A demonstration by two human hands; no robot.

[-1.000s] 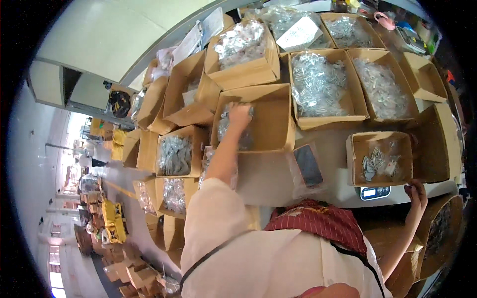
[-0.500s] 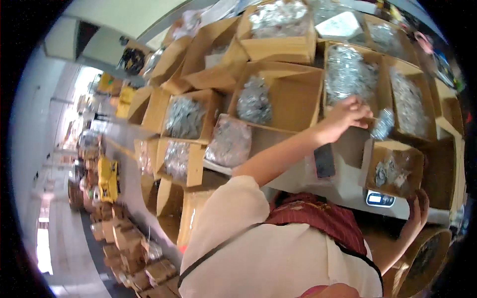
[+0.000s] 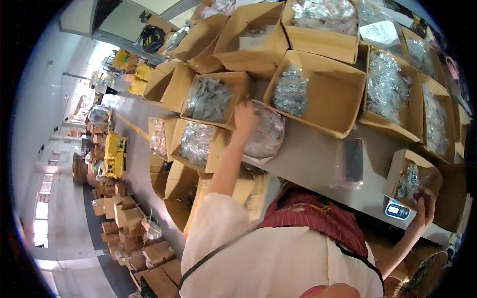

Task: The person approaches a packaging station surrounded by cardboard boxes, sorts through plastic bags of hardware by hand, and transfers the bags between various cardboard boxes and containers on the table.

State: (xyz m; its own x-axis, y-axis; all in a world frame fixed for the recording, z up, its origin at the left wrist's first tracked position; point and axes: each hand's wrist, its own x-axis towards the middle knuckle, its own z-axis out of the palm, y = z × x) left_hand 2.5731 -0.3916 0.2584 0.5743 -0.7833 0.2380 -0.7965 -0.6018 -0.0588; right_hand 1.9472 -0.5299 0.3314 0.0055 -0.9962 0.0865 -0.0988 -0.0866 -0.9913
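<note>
My left hand (image 3: 245,117) reaches far out to the near edge of an open box heaped with clear bags of small silvery parts (image 3: 268,133). Its fingers are curled at the bags, and whether they grip one is hidden. At the lower right, my right hand (image 3: 423,207) curls around the near corner of a small cardboard box (image 3: 403,164). That box holds bagged parts and stands on a small scale with a blue display (image 3: 397,210).
Several open cardboard boxes of bagged metal parts crowd the grey table (image 3: 308,149), among them a big box (image 3: 338,97) holding one bag. A dark flat item in a clear sleeve (image 3: 354,160) lies near the scale. More boxes stand on the floor at the left (image 3: 124,218).
My left hand swung from the big middle box over to the right and has now moved left onto the heaped box of bags. My right hand stayed at the small box.
</note>
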